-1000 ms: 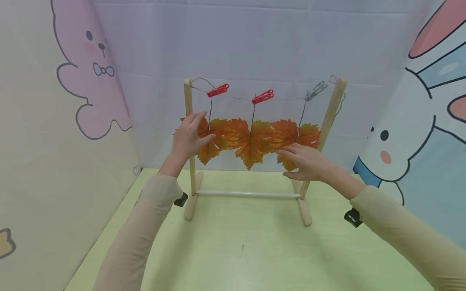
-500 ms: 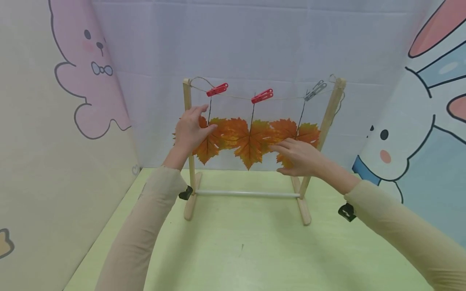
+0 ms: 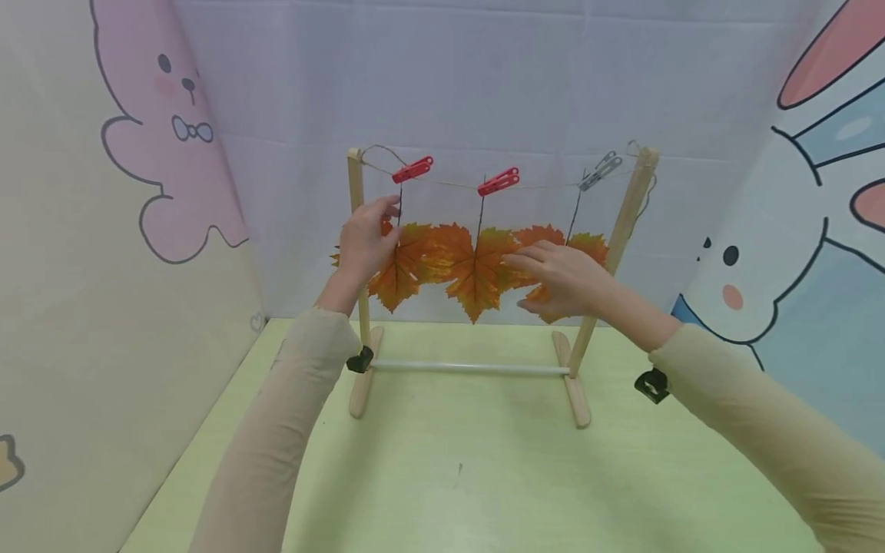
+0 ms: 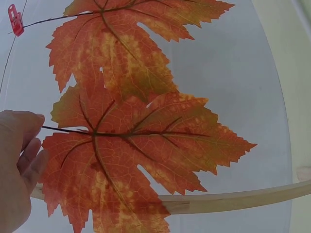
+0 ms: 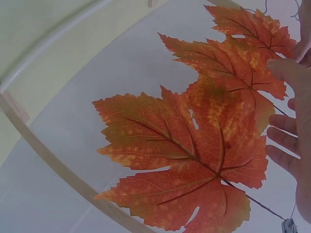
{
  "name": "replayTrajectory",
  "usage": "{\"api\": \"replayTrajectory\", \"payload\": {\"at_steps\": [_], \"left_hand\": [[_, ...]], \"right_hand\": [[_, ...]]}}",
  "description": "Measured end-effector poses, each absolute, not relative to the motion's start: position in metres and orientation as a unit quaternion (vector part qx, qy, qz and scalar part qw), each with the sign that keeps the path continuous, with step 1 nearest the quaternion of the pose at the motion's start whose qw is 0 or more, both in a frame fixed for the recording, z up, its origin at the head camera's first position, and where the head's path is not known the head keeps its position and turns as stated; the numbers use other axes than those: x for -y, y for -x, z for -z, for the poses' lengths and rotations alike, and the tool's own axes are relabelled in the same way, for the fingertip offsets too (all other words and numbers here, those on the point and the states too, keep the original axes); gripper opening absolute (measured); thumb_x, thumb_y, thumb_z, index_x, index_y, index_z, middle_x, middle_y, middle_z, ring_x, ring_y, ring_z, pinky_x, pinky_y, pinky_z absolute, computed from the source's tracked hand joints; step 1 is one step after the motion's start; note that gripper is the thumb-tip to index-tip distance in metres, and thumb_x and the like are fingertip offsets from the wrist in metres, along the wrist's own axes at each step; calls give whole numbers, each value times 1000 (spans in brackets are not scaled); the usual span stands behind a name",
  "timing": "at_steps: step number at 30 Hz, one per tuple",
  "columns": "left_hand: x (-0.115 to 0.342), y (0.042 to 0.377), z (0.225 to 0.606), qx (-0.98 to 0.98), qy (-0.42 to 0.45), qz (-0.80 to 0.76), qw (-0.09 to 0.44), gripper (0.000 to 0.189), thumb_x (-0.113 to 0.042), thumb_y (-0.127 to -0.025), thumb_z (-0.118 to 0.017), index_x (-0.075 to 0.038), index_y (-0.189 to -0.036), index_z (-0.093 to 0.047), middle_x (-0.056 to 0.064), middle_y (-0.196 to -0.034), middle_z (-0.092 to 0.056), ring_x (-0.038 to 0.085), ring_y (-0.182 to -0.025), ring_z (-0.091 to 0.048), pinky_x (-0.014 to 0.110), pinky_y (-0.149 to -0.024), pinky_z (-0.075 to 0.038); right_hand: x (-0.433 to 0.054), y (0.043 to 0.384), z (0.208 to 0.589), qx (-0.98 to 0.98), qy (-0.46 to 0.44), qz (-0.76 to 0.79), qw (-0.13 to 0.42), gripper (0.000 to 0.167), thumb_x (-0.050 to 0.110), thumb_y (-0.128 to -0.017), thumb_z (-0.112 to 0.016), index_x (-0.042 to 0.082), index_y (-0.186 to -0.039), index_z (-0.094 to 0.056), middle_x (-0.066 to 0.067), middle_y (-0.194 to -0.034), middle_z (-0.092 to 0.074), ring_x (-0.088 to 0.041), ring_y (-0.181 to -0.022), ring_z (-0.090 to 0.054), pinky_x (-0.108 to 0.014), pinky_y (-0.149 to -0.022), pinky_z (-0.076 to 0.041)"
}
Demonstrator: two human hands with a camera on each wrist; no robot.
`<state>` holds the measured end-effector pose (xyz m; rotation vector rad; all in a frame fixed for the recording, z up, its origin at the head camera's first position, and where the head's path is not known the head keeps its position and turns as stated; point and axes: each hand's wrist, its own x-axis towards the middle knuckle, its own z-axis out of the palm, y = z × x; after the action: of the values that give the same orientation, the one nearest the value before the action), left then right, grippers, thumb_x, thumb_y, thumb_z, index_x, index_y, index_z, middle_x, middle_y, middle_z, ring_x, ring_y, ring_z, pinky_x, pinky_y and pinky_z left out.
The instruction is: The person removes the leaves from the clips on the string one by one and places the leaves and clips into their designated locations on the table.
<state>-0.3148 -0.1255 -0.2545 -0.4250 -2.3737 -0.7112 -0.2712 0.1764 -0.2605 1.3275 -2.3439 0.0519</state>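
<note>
Three orange maple leaves hang by dark stems from a string: a left leaf (image 3: 394, 288), a middle leaf (image 3: 475, 288) and a right leaf (image 3: 591, 250). My left hand (image 3: 366, 238) pinches the stem (image 4: 63, 129) of the left leaf between thumb and fingers, just above the blade. Red clothespins (image 3: 412, 170) clip the left and middle stems; a grey clothespin (image 3: 601, 171) clips the right one. My right hand (image 3: 570, 276), fingers loosely spread, covers part of the right leaf in the head view. In the right wrist view its fingers (image 5: 284, 141) show nothing held.
The string (image 3: 442, 183) runs between two wooden posts (image 3: 625, 211) on feet, joined low down by a white rod (image 3: 470, 369). A pale green table (image 3: 442, 445) lies below. White cloth (image 3: 484, 84) stands behind, with cartoon-printed panels on both sides.
My left hand has risen slightly and its fingers have closed on the left leaf's stem. The right hand has moved up and a little left in front of the right leaf.
</note>
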Motion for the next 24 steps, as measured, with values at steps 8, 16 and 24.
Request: {"api": "replayTrajectory", "payload": {"at_steps": [8,16,24], "left_hand": [[126,316,257,887,173,261,338,29,-11,-86,-61,-4,-114,-59,10,-95,-68,26,-86,-59,37,-70,-49],[124,315,258,879,175,255,362,27,-13,-87,-61,-3,-111,-60,11,-90,-68,26,-80,-59,36,-66,-49],[124,315,258,876,179,251,372,26,-15,-87,-60,-3,-111,-61,12,-90,-68,26,-77,-59,35,-65,-49]], "right_hand": [[-169,270,252,850,-477,-15,224,59,29,-74,-73,1,-122,-53,-14,-113,-59,-31,-101,-54,-43,-76,-49],[-162,272,243,848,-482,-20,221,59,25,-73,-73,0,-123,-52,-16,-115,-58,-34,-106,-51,-46,-84,-46],[-149,272,223,853,-469,-39,227,60,26,-77,-71,1,-126,-49,-17,-119,-56,-34,-109,-50,-46,-87,-45]]}}
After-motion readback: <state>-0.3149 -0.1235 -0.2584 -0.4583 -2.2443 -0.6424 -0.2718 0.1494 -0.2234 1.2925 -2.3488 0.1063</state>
